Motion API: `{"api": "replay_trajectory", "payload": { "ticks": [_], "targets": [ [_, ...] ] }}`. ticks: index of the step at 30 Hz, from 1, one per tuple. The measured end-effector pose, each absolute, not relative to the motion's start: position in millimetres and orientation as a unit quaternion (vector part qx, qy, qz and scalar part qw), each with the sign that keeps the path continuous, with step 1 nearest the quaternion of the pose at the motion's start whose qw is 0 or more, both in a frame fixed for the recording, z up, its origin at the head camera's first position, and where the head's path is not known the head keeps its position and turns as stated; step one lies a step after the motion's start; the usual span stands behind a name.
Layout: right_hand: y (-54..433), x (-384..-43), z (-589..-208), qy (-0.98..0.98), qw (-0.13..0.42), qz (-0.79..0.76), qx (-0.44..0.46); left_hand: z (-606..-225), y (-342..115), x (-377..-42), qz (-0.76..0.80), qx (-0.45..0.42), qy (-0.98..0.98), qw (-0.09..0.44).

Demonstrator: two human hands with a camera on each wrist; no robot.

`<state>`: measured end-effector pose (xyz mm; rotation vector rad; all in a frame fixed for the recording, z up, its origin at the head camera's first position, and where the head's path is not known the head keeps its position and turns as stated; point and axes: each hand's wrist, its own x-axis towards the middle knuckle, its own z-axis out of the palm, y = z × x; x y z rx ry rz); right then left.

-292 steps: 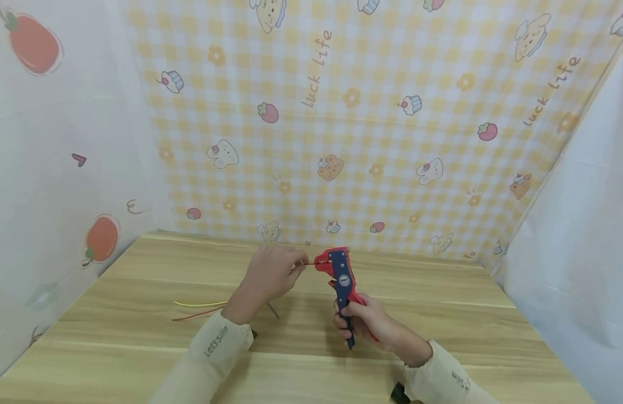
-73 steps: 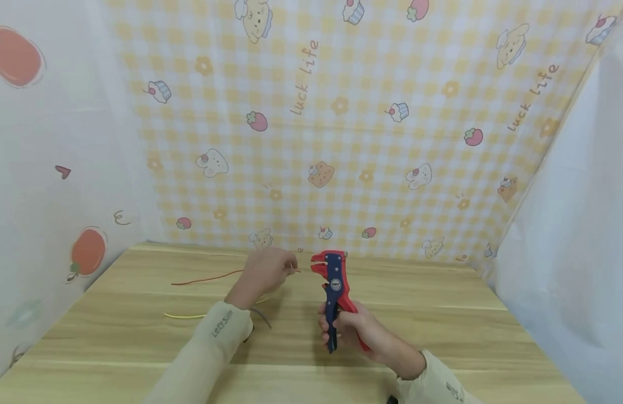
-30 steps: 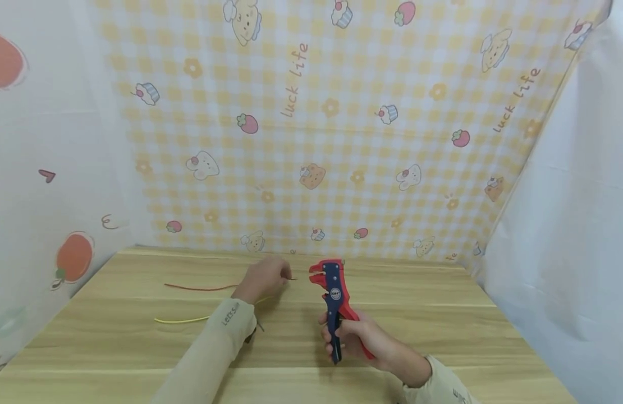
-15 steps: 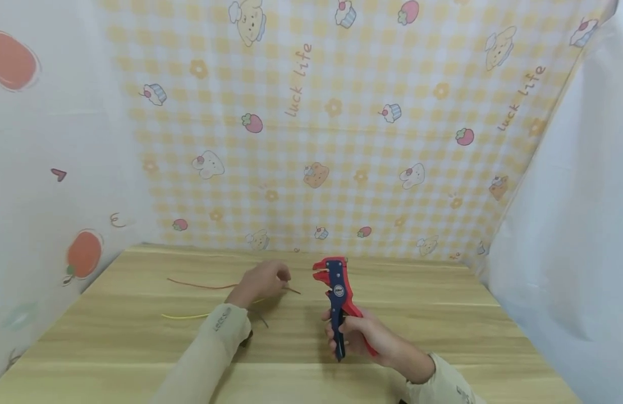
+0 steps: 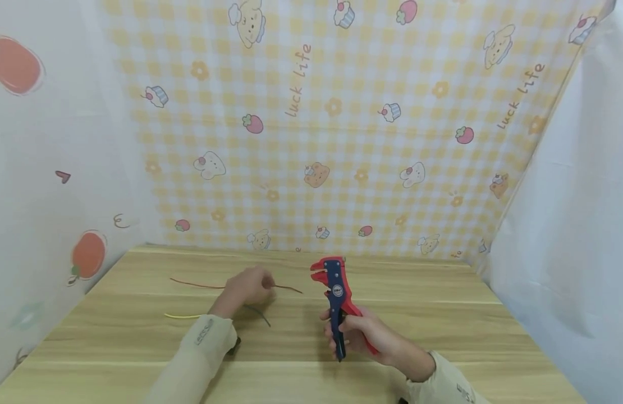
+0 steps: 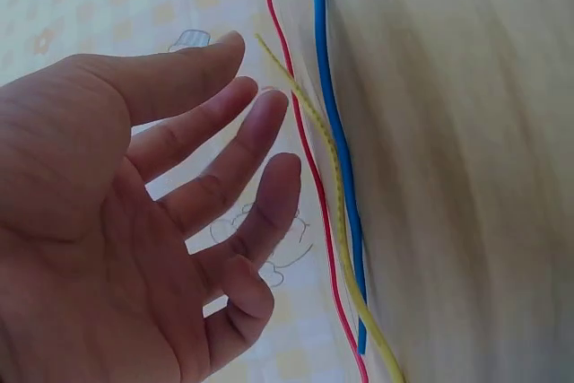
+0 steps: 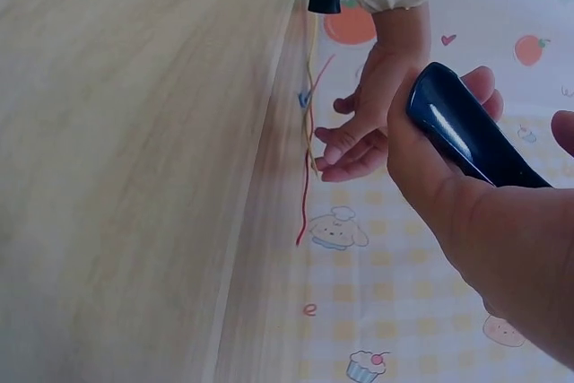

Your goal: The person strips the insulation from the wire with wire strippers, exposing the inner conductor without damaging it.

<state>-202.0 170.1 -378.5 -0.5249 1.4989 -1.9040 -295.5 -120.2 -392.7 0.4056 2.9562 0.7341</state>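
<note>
Closest in, two cream sleeves (image 5: 182,359) with dark lettering are reaching forward over a wood-grain table (image 5: 443,325). Past the right cuff, the right hand (image 5: 371,336) is curling its fingers round the handles of a red-and-blue wire stripper (image 5: 337,289), which is standing almost upright, its red jaws facing left with a gap between them. Over to the left, a yellow wire (image 5: 182,317) and a blue wire (image 6: 334,109) are lying near the left wrist, the yellow one crossing the blue. The left hand (image 5: 248,286) is hovering by them, fingers spreading loosely; whether a fingertip is touching a wire, I cannot tell. A red wire (image 5: 197,285) is running past that hand, showing on both sides. Farthest back, a yellow-checked cloth (image 5: 362,146) with cartoon prints is hanging.
</note>
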Motion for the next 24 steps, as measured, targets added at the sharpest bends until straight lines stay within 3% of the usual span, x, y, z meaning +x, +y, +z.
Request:
{"api": "replay_trajectory", "payload": {
  "ticks": [14,24],
  "targets": [
    [170.9,-201.4,-378.5,0.57,0.326,-0.726,-0.202,-392.9,-130.3,-291.6,0.241,0.125,0.959,0.087],
    [170.4,-198.0,-379.4,0.562,0.332,-0.73,-0.203,-395.9,-129.8,-291.3,0.218,0.119,0.965,0.081]
  ]
}}
